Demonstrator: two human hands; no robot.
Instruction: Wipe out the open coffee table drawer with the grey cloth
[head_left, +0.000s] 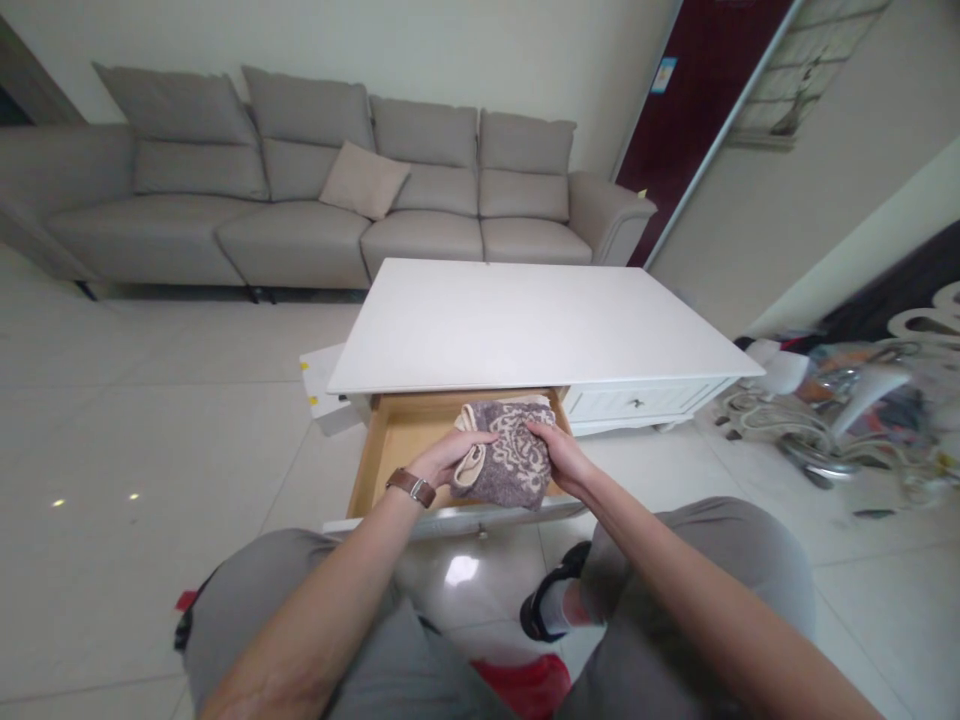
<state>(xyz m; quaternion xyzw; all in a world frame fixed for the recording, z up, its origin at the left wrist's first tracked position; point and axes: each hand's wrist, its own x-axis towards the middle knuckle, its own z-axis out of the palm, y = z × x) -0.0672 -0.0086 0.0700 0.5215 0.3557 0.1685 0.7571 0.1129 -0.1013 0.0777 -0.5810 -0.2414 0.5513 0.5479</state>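
A folded towel (514, 465), purple-grey with a cream scroll pattern, is held between both my hands over an open wooden drawer (401, 440). My left hand (454, 455) grips its left edge with the thumb on top. On the right side, my right hand (561, 458) pinches the towel, thumb also on top. The fingers under the cloth are hidden. The drawer is pulled out of the left front of a white coffee table (510, 320); the towel covers the right part of its inside.
A second drawer (634, 402) on the table's right is closed. Beyond the table stands a grey sofa (300, 230) with a beige cushion (365, 182). A white box (326, 390) sits left of the table. Cables and assorted items (832, 420) clutter the floor at right. Something red (525, 685) lies below me.
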